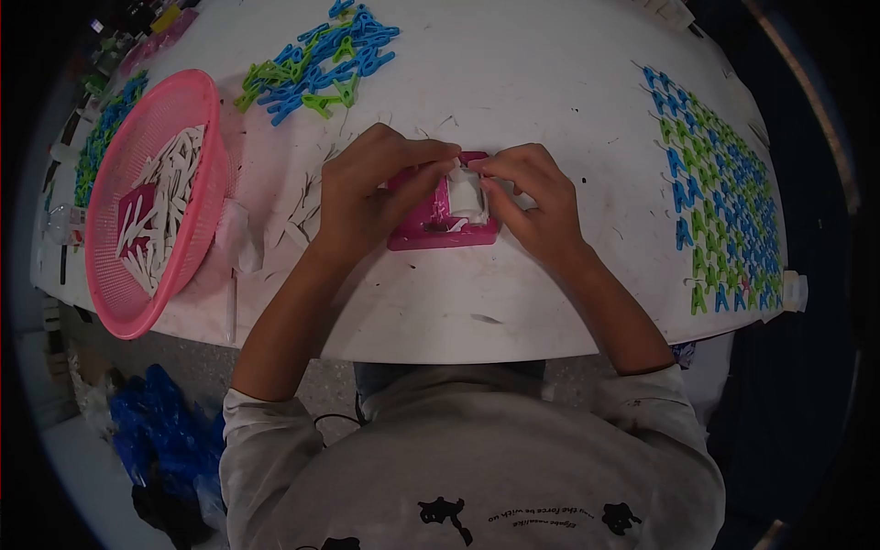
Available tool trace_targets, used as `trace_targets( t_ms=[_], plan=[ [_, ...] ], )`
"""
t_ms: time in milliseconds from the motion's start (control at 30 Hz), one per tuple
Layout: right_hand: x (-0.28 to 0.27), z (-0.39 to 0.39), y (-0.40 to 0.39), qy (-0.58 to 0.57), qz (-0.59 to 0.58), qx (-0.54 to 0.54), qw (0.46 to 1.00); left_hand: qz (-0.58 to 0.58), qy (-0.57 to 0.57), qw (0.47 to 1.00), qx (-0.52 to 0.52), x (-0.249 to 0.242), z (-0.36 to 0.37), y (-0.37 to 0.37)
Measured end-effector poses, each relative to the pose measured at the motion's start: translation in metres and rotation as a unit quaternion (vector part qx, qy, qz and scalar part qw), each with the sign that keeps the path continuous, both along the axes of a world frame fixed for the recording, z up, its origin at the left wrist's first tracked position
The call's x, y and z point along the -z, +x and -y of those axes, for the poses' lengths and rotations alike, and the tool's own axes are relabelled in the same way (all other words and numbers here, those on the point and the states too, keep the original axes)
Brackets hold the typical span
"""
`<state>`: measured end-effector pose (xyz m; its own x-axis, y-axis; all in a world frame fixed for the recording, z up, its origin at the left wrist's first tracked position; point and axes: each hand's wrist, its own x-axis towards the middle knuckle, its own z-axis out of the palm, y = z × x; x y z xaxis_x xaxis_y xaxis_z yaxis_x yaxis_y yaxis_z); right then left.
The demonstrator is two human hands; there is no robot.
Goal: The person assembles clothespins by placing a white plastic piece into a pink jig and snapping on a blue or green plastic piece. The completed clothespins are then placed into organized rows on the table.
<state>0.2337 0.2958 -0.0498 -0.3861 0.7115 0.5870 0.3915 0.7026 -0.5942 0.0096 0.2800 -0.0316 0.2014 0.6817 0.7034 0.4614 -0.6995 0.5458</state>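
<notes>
A pink tray-like block point(408, 240) lies on the white table in front of me, with a white block-shaped piece point(465, 194) on its right half. My left hand point(378, 174) reaches over the block's left side, thumb and forefinger pinched together at the top of the white piece. Close by on the right, my right hand point(532, 188) has its thumb and fingertips closed at the piece's upper right edge. Whatever is between the fingertips of either hand is too small to make out.
A pink plastic basket point(220, 174) holding white strips stands at the left. Blue and green clothes pegs point(353, 50) are heaped at the back. More pegs point(724, 174) lie in rows at the right. Thin scraps point(302, 206) are scattered beside my left hand.
</notes>
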Motion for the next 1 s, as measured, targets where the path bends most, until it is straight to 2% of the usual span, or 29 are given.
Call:
trace_targets(
  t_ms=[167, 1000],
  plan=[
    [0.0034, -0.0005, -0.0008, 0.004, -0.009, -0.012, 1.000, 0.037, -0.003, 0.999, -0.006, 0.0016, -0.0001, 0.0035],
    [-0.0018, -0.0028, 0.0069, 0.030, 0.007, -0.032, 0.999, 0.009, -0.021, 1.000, 0.011, 0.0003, 0.0011, 0.0002]
  ],
)
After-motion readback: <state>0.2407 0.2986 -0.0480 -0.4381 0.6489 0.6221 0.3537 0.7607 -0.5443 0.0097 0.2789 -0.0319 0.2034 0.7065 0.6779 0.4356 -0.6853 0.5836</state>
